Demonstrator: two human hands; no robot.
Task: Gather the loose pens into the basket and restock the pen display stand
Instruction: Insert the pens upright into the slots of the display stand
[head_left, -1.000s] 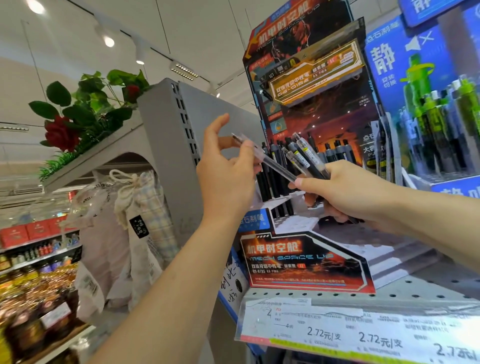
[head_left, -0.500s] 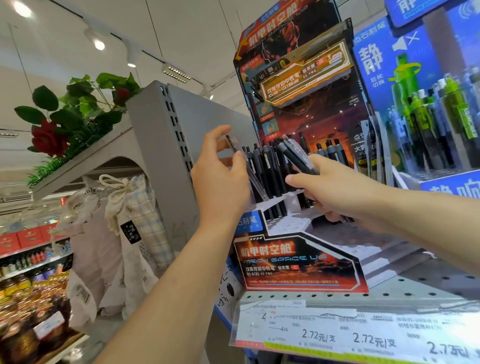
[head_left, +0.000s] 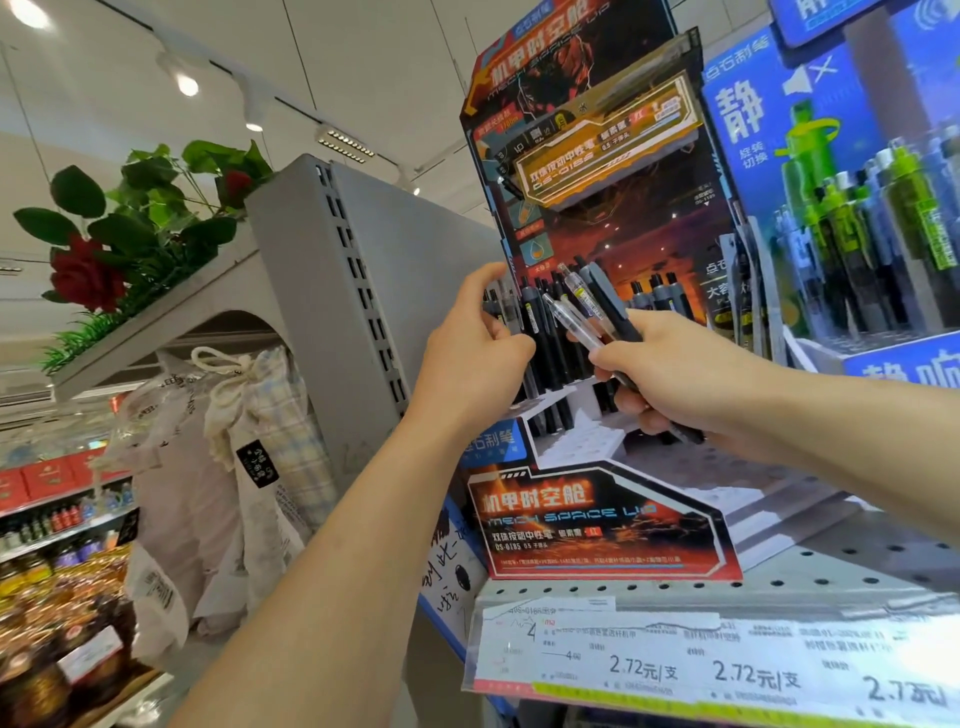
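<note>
The right hand (head_left: 685, 374) grips a bundle of pens (head_left: 589, 312), their tops fanned up-left before the pen display stand (head_left: 597, 514) on the perforated shelf (head_left: 831, 571). The left hand (head_left: 472, 358) curls its fingers round a clear pen (head_left: 501, 306) at the stand's left rows.

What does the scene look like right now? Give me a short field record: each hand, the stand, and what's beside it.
left hand: at the left end of the stand's pen row, fingers among the standing black pens; whether it pinches one, cannot tell
right hand: grips a bundle of loose pens, clear and dark, tips angled up-left
pen display stand: on a perforated shelf, white slots at front partly unfilled
right of stand: blue display with green-topped pens
price strip: reads 2.72
basket: not in view
</note>
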